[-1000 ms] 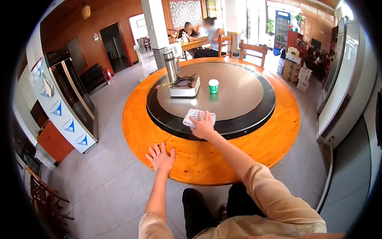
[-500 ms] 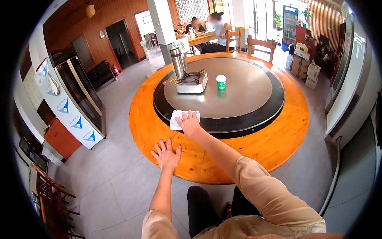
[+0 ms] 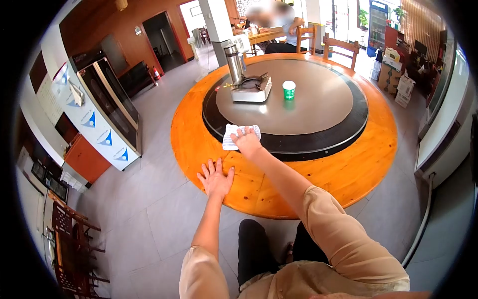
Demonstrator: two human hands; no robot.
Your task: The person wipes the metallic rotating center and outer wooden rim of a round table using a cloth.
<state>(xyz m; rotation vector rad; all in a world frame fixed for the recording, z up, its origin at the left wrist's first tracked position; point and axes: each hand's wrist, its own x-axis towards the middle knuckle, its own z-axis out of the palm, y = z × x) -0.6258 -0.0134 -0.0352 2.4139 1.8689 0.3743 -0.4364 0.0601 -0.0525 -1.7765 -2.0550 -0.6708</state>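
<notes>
A striped white cloth lies over the near-left edge of the black-rimmed turntable, partly on the orange wooden table. My right hand presses on it with the fingers over the cloth. To the lower left, my left hand lies flat on the wood, fingers spread, holding nothing. On the turntable stand a portable stove with a tall metal cylinder at its left, and a green cup with a white top.
Wooden chairs stand behind the table. Beyond them people sit at another table. A tall cabinet is at the left, cardboard boxes at the back right, and dark wooden chairs at the lower left.
Over the last second my right hand and the cloth have moved leftward along the turntable's near edge. My left hand stays flat on the wood. The camera view has shifted.
</notes>
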